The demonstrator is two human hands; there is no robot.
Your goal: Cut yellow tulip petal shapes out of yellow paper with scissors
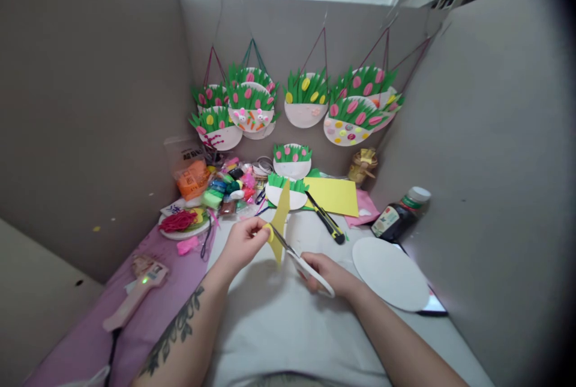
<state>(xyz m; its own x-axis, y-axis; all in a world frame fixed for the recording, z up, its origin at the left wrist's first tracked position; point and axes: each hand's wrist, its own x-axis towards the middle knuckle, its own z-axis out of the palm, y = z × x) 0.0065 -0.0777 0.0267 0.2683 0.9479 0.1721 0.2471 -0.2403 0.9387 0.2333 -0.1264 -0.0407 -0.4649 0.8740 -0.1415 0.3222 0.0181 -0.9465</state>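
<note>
Between the thumb and fingers of my left hand [246, 242] is a piece of yellow paper [281, 219], held up above the white table cover. My right hand [327, 273] grips a pair of scissors with white handles [310, 268]. The scissor blades reach the yellow paper close to my left fingertips, beside a small rounded yellow part. Just beyond the paper sits a half-round white plate with green paper grass [288, 195]. A black and yellow utility knife [326, 219] lies to the right of it.
Yellow sheets [335, 196], a dark bottle [400, 214] and a white oval plate [390, 273] are at the right. Coloured clay packs [220, 192], a plate with red yarn [177, 222] and a pink corded tool [139, 294] lie left. Decorated plates [306, 112] hang behind.
</note>
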